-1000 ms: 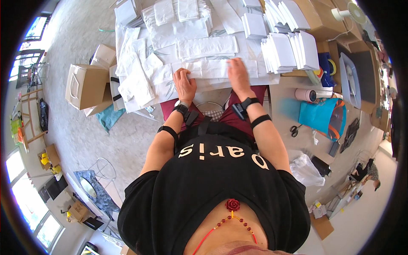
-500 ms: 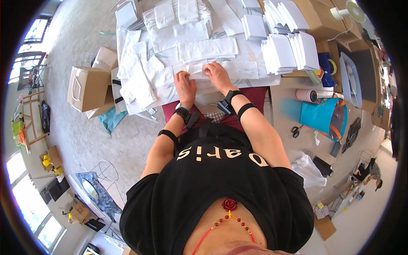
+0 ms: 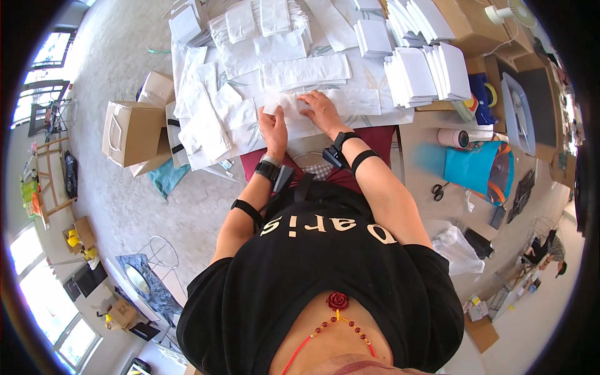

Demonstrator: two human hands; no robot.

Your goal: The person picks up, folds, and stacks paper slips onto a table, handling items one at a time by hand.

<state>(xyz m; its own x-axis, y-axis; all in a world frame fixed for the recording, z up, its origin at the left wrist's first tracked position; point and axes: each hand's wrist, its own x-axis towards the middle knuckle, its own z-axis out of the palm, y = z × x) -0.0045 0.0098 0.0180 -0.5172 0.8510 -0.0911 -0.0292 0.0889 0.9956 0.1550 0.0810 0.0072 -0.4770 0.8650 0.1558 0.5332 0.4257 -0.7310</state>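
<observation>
Apart, left hand (image 3: pixel 273 132) and right hand (image 3: pixel 323 114) are touching one long white strip (image 3: pixel 353 102), grips unclear, near several white stacks (image 3: pixel 412 74).

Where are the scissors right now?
In the head view, the scissors lie on the right side, just left of and below the blue bag, beyond the person's right forearm.

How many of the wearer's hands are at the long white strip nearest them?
2. The left hand is at the near edge of the long white strip, toward its left end; the right hand is closer to its middle. Neither is hidden.
</observation>
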